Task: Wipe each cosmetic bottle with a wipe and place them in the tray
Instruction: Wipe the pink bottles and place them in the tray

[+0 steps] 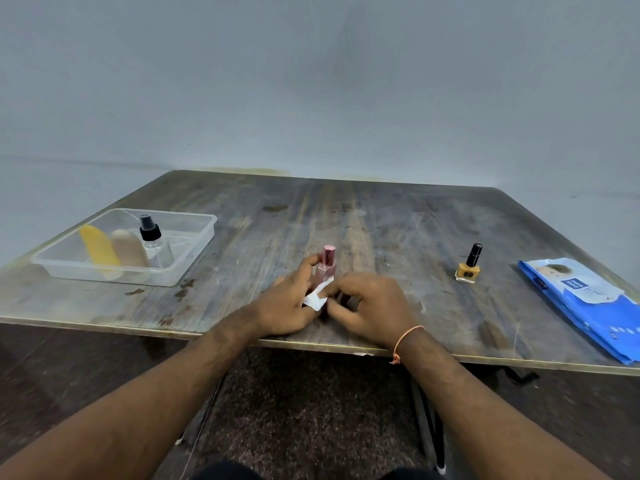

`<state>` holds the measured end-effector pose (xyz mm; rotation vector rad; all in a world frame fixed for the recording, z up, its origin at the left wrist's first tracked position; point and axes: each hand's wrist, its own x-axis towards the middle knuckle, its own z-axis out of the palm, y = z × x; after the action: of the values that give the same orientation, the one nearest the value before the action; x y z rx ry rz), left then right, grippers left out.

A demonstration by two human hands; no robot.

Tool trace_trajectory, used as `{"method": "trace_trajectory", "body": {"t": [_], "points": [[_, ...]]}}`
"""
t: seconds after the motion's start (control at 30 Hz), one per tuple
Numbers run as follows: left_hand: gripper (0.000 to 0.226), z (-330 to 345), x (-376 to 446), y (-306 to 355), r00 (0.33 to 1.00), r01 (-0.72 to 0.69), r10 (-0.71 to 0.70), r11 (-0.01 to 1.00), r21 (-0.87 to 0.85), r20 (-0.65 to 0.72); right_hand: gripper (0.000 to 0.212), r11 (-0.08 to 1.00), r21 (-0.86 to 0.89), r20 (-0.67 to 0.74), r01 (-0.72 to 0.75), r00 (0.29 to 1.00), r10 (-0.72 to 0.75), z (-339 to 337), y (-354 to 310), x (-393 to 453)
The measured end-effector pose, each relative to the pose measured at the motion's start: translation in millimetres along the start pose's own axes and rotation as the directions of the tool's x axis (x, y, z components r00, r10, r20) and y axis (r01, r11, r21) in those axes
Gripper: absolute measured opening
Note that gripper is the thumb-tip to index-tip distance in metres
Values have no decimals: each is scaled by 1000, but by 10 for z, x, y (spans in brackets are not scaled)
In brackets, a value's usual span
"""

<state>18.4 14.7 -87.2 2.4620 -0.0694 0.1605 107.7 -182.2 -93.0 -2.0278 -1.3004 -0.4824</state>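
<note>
I am looking down at my two bare hands over a worn wooden tabletop. My left hand has its fingers curled round a small pink bottle, which stands upright just above the near edge of the tabletop. My right hand has its fingers curled, pinching a white wipe against the lower part of that bottle, so the wipe sits between the fingers of both hands.

Well to the left of my left fingers is a clear plastic tray. Three things are in it already: a yellow bottle, a beige bottle and a clear spray bottle with a black pump top.

To the right of my right fingers, well apart from them, a yellow nail polish bottle with a black cap stands alone on the tabletop. Further right lies a blue pack of wipes.

I judge the task more than half done: three bottles appear placed, the pink bottle is being wiped, and the nail polish bottle is not yet wiped or placed in the tray.
</note>
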Motion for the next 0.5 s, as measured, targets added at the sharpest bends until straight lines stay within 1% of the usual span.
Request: {"method": "trace_trajectory", "body": {"t": [0.13, 0.2, 0.27, 0.33, 0.4, 0.5], "points": [[70, 5, 5, 26, 998, -30, 34, 997, 75, -50, 18, 999, -44, -45, -4, 999, 2, -2, 2, 7], [65, 12, 15, 10, 998, -30, 35, 997, 76, -58, 18, 999, -49, -108, -23, 994, 17, -4, 9, 10], [63, 18, 25, -11, 999, -21, 24, 997, 68, -46, 17, 994, -60, -183, -89, 980, 77, -4, 34, 20], [66, 19, 23, 1, 999, -15, 18, 998, 65, -35, 17, 982, -69, -233, -173, 960, 153, -1, 53, 32], [70, 18, 19, 17, 999, -18, 20, 998, 67, -30, 18, 979, -56, -234, -197, 956, 178, 9, 60, 34], [69, 21, 32, -1, 999, -18, 20, 997, 71, -31, 16, 983, -40, -148, -177, 974, 169, 13, 41, 26]]}}
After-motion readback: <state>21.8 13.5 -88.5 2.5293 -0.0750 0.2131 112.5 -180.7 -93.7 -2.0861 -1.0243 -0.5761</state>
